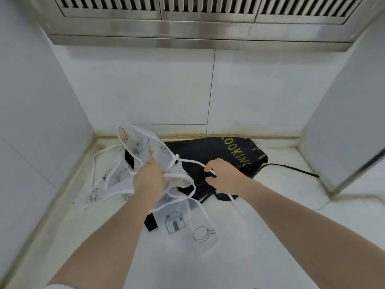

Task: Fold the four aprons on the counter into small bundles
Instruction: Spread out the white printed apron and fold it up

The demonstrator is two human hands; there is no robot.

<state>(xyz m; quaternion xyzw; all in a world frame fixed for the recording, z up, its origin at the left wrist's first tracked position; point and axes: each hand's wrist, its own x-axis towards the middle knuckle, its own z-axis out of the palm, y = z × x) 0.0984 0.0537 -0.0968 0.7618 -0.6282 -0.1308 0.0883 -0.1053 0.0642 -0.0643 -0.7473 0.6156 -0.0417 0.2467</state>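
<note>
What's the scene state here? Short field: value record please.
setting: tiled counter under a steel hood
white apron: crumpled, printed, partly lifted off the counter
black apron: lying at the back, yellow lettering, partly under the white one
left hand: grips the white apron's fabric
right hand: pinches a white strap
black strap: trails right across the counter
folded bundles: none visible
apron count: cannot tell, pile overlaps

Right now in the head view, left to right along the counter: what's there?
Translucent white apron → left hand gripping it → right hand pinching a white strap → black apron with yellow lettering → black strap trailing right.
</note>
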